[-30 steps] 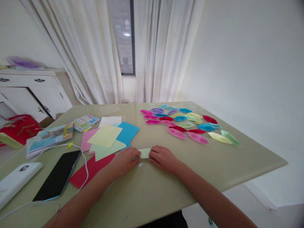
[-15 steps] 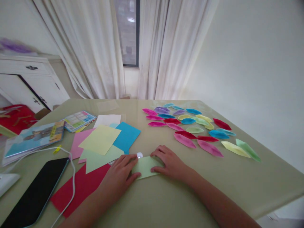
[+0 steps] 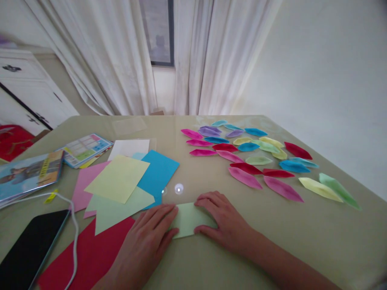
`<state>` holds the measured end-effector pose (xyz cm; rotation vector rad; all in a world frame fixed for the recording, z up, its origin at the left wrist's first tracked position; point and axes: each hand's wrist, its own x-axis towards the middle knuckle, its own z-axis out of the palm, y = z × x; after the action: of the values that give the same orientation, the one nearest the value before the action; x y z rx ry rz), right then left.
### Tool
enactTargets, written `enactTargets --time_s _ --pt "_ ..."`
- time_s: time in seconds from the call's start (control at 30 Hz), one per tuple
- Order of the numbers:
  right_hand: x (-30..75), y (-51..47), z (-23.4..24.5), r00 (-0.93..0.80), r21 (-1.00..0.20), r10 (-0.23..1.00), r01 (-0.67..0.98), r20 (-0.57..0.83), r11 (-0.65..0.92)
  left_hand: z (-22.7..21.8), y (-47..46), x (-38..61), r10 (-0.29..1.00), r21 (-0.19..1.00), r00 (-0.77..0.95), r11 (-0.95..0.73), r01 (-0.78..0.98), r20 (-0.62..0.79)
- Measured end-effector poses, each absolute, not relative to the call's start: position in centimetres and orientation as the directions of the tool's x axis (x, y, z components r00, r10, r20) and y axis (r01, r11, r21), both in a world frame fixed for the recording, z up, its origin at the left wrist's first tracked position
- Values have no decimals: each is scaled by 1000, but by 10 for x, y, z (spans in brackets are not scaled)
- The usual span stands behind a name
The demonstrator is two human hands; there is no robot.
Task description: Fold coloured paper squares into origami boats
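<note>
While both hands have its ends covered, the pale green paper [image 3: 189, 220] lies on the table [image 3: 193, 268] right between them. Left hand [image 3: 151, 235] is gripping its end, thumb at the near edge and fingers at the far one; right hand [image 3: 222, 219] grasps the other end about the same way, with a wider gap between thumb and fingers. Room's tight on the left: the low corner of the blue sheet [image 3: 159, 171] is just beside the left fingers, and the red sheet [image 3: 90, 253] reaches to about that wrist, with the mint sheet [image 3: 119, 211] partly over it. There's more space toward the near side and off right, where the table's slanting edge is well apart from the right hand. Just past that hand, the folded pink piece [image 3: 245, 178] sits near the other leaf-shaped pieces [image 3: 256, 160].
</note>
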<state>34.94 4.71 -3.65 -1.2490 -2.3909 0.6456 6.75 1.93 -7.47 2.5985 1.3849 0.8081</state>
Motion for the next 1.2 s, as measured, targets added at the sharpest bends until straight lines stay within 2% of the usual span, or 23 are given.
enactTargets --time_s 0.13,0.3,0.4,0.47,0.6,0.67,0.77,0.83,0.9,1.0,1.1,1.2 --pt "350 49 -38 -499 -563 861 685 102 463 -72 20 67 761 267 484 -620 738 431" --pt "353 53 -38 -417 -648 903 660 105 381 -65 17 69 710 212 522 -667 714 472" --pt "355 55 -35 -393 -722 915 606 94 334 -63 16 71 716 235 508 -662 712 478" --pt "355 56 -32 -387 -747 914 570 123 342 -62 16 70 734 290 476 -648 704 484" --pt "356 57 -29 -405 -739 876 499 263 453 -59 11 62 781 400 434 -610 684 448" --pt "357 58 -27 -462 -714 813 428 355 555 -54 8 55 778 398 485 -624 672 401" --pt "361 58 -24 -569 -612 676 342 468 712 -48 6 50 747 373 553 -663 649 368" --pt "363 55 -22 -650 -584 620 317 440 747 -46 7 51 698 344 605 -716 608 383" --pt "365 53 -19 -734 -625 605 322 311 712 -46 10 55 652 331 637 -758 563 411" --pt "365 50 -15 -781 -680 607 364 149 636 -44 12 60 653 387 634 -757 526 415" --pt "364 51 -12 -802 -659 573 341 168 670 -39 10 61 679 449 623 -730 516 388" --pt "363 52 -12 -845 -598 500 304 190 742 -33 9 61 682 460 633 -724 514 366"
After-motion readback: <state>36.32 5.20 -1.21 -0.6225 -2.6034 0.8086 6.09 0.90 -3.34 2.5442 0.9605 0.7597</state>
